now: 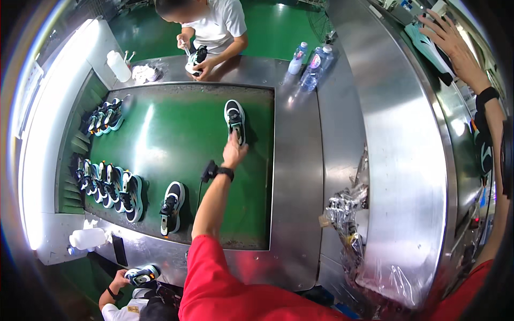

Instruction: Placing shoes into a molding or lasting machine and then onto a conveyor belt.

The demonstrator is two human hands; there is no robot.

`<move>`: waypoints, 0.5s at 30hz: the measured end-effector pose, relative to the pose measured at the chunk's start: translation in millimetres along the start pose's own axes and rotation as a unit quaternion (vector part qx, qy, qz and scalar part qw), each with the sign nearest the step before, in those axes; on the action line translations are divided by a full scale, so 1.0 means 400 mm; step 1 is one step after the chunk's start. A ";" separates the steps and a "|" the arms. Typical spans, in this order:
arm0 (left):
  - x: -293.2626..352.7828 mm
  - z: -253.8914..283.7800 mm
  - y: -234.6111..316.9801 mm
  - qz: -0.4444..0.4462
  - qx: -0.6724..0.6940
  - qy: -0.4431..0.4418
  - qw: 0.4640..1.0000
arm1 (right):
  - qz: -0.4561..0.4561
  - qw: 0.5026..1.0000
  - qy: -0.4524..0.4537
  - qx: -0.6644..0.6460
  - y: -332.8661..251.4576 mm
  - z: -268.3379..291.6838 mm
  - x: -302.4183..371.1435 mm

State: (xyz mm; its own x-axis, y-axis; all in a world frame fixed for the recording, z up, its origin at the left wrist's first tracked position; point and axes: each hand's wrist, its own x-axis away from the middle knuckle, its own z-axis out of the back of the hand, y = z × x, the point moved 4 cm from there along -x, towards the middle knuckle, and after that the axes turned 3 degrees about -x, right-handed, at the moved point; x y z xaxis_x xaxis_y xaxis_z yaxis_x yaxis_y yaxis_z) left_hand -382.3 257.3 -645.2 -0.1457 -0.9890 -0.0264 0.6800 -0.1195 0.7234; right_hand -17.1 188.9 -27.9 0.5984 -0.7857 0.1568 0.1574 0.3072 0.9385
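My left hand (pixel 234 153) stretches out over the green belt (pixel 203 134), its fingers closed at the heel opening of a black and white sneaker (pixel 234 113). That sneaker points away from me near the belt's far right corner. On the far right, my right hand (pixel 452 45) has its fingers stretched and spread over a mint-green and black shoe (pixel 425 48) on another raised surface. Whether the palm presses on that shoe I cannot tell. A single sneaker (pixel 172 207) stands on the belt left of my left forearm.
Sneakers in two groups, a near row (pixel 110 184) and a far row (pixel 107 115), stand at the belt's left end. Two co-workers hold shoes, one (pixel 196 60) across the belt, one (pixel 142 275) at lower left. Bottles (pixel 310 72) stand far right; crumpled clear plastic (pixel 350 208) lies nearer.
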 end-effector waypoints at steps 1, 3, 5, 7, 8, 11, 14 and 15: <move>0.043 -0.003 0.024 -0.042 0.016 0.026 0.999 | 0.000 1.000 -0.005 0.001 0.011 -0.042 0.017; 0.157 0.011 0.061 -0.068 0.022 0.055 0.996 | -0.048 0.977 0.045 -0.205 0.034 -0.095 0.060; 0.270 0.009 0.090 -0.054 0.062 0.055 0.995 | -0.086 0.966 0.000 -0.243 0.045 -0.051 0.096; 0.452 0.042 0.089 0.017 0.121 0.021 0.992 | -0.141 0.947 -0.001 -0.290 0.021 -0.110 0.121; 0.543 0.035 0.102 0.039 0.192 -0.002 0.981 | -0.181 0.936 -0.003 -0.302 0.021 -0.095 0.140; 0.807 0.002 0.227 0.138 0.382 -0.169 0.898 | -0.280 0.921 -0.077 -0.261 0.008 -0.087 0.261; 1.018 -0.014 0.413 0.174 0.421 -0.414 0.788 | -0.383 0.880 -0.076 -0.271 0.018 0.076 0.414; 1.094 -0.055 0.429 0.112 0.413 -0.434 0.793 | -0.417 0.859 -0.062 -0.290 0.036 0.133 0.474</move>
State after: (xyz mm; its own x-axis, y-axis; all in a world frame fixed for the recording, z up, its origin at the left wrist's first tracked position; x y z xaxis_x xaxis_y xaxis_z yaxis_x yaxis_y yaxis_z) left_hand -313.4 -197.7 -547.8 -0.7716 -0.5010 0.3919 0.1083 0.5036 0.8571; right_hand 57.0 15.7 31.6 0.0057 -0.9026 -0.4305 0.8770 -0.2024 0.4358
